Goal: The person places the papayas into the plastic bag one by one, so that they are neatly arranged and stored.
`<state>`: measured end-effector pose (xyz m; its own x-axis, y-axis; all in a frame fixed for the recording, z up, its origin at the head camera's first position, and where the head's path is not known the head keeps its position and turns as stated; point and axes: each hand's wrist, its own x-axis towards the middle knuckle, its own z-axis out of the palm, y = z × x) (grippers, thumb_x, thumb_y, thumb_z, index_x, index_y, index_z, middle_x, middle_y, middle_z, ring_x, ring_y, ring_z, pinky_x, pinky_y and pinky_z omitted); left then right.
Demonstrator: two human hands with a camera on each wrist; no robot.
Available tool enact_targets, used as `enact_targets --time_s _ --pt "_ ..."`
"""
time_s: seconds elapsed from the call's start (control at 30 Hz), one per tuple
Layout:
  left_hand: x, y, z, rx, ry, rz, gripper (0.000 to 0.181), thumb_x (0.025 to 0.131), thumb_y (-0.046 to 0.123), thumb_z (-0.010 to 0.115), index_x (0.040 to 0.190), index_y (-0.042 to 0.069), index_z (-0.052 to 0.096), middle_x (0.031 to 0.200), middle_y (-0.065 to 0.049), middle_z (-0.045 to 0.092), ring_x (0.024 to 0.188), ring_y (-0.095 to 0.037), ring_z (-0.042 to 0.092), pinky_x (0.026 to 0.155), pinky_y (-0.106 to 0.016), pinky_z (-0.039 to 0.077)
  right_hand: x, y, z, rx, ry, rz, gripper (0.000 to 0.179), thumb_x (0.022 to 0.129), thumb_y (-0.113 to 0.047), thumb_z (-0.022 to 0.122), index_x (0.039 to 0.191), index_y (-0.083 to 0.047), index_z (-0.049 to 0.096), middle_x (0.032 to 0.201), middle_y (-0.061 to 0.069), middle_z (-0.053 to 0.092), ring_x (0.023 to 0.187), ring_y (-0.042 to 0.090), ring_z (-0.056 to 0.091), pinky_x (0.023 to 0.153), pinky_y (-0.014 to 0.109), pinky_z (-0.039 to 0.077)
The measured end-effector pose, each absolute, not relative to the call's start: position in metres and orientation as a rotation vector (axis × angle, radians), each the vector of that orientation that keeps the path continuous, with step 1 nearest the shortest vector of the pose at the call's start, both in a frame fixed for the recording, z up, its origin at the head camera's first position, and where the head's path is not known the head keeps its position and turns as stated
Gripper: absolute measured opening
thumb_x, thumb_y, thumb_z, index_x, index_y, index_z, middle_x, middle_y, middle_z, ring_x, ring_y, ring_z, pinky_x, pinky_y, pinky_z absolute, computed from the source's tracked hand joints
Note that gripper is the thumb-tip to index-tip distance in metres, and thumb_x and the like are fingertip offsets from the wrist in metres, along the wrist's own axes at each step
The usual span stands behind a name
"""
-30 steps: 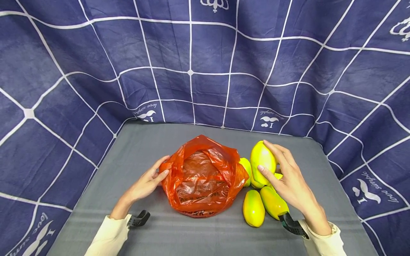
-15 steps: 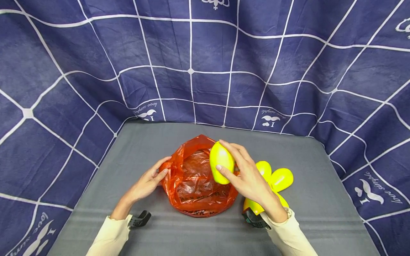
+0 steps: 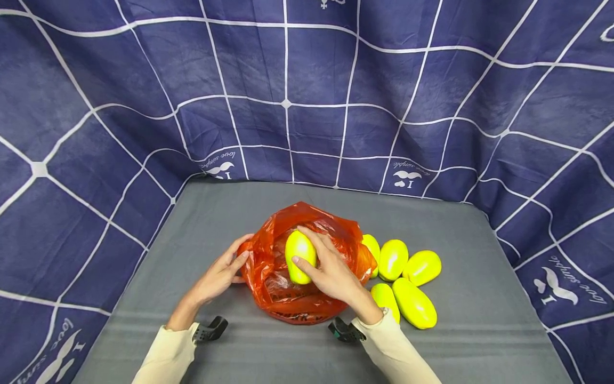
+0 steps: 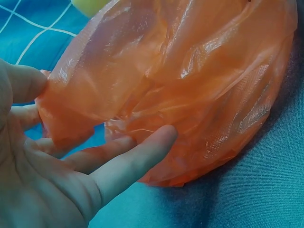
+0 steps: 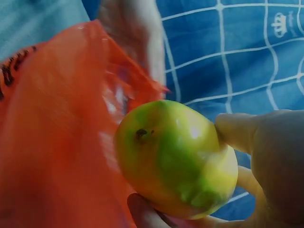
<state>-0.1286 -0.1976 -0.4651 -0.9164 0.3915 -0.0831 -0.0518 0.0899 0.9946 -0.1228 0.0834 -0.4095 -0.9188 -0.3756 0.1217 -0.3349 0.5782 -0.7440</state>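
An open red plastic bag (image 3: 307, 212) stands on the grey surface, its mouth facing up. My left hand (image 3: 218, 273) pinches the bag's left edge between thumb and fingers; in the left wrist view two fingers (image 4: 142, 156) extend along the bag's outside. Held in my right hand (image 3: 334, 271) is a yellow mango (image 3: 298, 257), over the bag's mouth. Green patches and a dark stem spot show on this mango (image 5: 175, 159) in the right wrist view. How far it is inside the bag is hard to tell.
Several more yellow mangoes (image 3: 393, 260) lie to the right of the bag, one partly behind its right edge and another partly behind my right forearm. A blue curtain (image 3: 316, 128) with white lines hangs around the back and sides of the grey surface (image 3: 230, 213).
My right hand has carried the mango left, from the group of mangoes to over the bag's mouth. My left hand has stayed at the bag's left edge.
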Motion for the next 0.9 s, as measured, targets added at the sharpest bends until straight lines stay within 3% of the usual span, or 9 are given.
enact_targets --time_s 0.23,0.47,0.63,0.9 --pt "-0.129 -0.196 -0.465 0.302 2.031 1.898 0.051 0.111 0.027 0.037 0.158 0.016 0.021 0.15 -0.024 0.031 0.118 -0.034 0.058 0.084 -0.046 0.058 -0.129 0.064 -0.436 -0.556 2.673 -1.249 0.062 0.097 -0.038 0.066 0.153 -0.026 0.04 0.14 0.008 0.052 0.125 0.027 0.051 0.101 0.051 0.045" --pt "-0.13 -0.196 -0.468 0.314 2.02 1.922 0.051 0.111 0.03 0.036 0.158 0.015 0.021 0.137 -0.033 0.045 0.108 -0.021 0.064 0.083 -0.044 0.058 -0.132 0.055 -0.454 -0.512 2.645 -1.2 0.062 0.097 -0.038 0.066 0.15 -0.019 0.042 0.131 0.011 0.056 0.118 0.027 0.052 0.093 0.048 0.047" --pt "-0.13 -0.196 -0.47 0.297 2.041 1.911 0.051 0.111 0.031 0.036 0.158 0.016 0.022 0.145 -0.03 0.041 0.115 -0.021 0.06 0.085 -0.048 0.057 -0.131 0.054 -0.464 -0.537 2.604 -1.121 0.061 0.097 -0.038 0.065 0.15 -0.016 0.043 0.129 0.012 0.055 0.112 0.025 0.051 0.089 0.043 0.047" --pt "-0.129 -0.194 -0.469 0.273 2.057 1.901 0.052 0.11 0.031 0.037 0.158 0.016 0.022 0.15 -0.027 0.037 0.115 -0.02 0.059 0.086 -0.049 0.057 -0.13 0.054 -0.469 -0.604 2.51 -1.052 0.059 0.099 -0.027 0.063 0.153 -0.017 0.04 0.143 0.008 0.052 0.121 0.022 0.048 0.107 0.046 0.041"
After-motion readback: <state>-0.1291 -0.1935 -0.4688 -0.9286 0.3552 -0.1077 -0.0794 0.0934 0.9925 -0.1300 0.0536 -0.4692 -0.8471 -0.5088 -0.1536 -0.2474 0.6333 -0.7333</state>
